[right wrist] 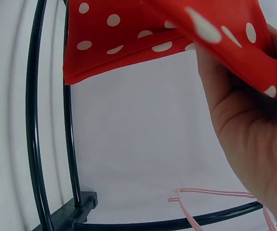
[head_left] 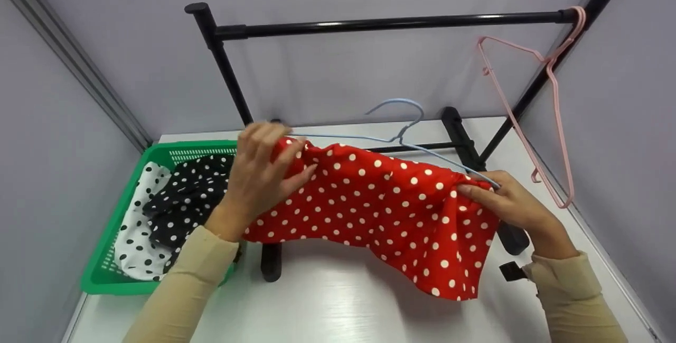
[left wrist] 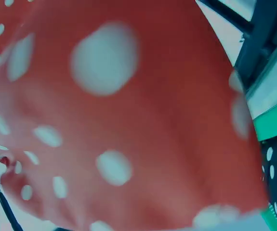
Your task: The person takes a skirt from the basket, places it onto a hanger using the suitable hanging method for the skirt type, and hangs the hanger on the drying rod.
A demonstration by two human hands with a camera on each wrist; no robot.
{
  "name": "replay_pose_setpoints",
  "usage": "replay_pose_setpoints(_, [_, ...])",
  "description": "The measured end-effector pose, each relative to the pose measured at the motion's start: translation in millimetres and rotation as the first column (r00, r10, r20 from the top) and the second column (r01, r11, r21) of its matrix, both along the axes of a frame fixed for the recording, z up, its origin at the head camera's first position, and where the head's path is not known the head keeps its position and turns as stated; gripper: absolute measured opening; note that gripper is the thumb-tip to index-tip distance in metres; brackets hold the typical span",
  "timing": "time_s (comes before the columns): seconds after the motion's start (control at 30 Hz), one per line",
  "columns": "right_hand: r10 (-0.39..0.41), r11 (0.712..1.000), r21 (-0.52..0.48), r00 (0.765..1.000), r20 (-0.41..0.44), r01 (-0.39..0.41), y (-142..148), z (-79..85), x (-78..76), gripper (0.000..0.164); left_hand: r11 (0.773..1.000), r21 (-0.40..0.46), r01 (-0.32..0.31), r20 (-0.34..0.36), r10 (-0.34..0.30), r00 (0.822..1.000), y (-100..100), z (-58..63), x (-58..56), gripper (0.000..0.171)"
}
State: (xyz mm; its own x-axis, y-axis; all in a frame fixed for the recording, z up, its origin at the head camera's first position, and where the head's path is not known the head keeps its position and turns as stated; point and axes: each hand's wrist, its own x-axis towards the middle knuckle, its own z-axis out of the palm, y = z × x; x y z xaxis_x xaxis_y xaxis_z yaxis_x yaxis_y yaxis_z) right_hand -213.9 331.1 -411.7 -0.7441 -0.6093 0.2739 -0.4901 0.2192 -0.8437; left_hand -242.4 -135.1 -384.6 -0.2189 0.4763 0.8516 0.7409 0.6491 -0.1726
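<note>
A red garment with white dots hangs across the middle of the head view, its top edge along a light blue hanger. My right hand pinches the garment's right top corner together with the hanger's arm, thumb in front. At the opposite end my left hand lies against the top corner, thumb and forefinger spread apart over the cloth. The dotted cloth fills most of the left wrist view and hides the left hand there. In the right wrist view, folded cloth sits within the right hand's grasp.
A black clothes rack stands behind, with a pink hanger hooked at the right of its bar. Left of it, a green basket holds a white garment and a black dotted one. The white table lies beneath.
</note>
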Motion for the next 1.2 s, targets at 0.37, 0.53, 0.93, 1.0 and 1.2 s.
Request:
replay_pose_setpoints(0.37, [0.122, 0.972, -0.214, 0.988, 0.093, -0.099, 7.0, -5.0, 0.1, 0.030, 0.842, 0.520, -0.144, 0.839, -0.472, 0.270, -29.4, -4.3, -13.6, 0.042])
replay_pose_setpoints(0.53, [0.227, 0.935, -0.308, 0.962, 0.149, -0.173, 4.8, -4.6, -2.2, 0.034, 0.775, 0.626, -0.087, 0.776, -0.608, 0.171, -36.2, -7.9, -15.0, 0.029])
replay_pose_setpoints(0.93, [0.109, 0.974, -0.214, 0.978, 0.177, -0.070, 5.6, -8.5, -9.1, 0.027, 0.865, 0.456, -0.208, 0.842, -0.343, 0.416, -32.9, -5.6, -26.0, 0.033])
replay_pose_setpoints(1.0, [0.114, 0.971, -0.229, 0.975, 0.191, -0.069, 6.7, -9.6, -9.4, 0.028, 0.871, 0.441, -0.218, 0.852, -0.331, 0.406, -31.7, -2.9, -22.1, 0.040])
replay_pose_setpoints(1.2, [0.118, 0.966, -0.252, 0.972, 0.205, -0.064, 7.3, -13.3, -10.9, 0.030, 0.881, 0.467, -0.078, 0.728, -0.333, 0.599, -12.9, -2.0, -19.6, 0.049])
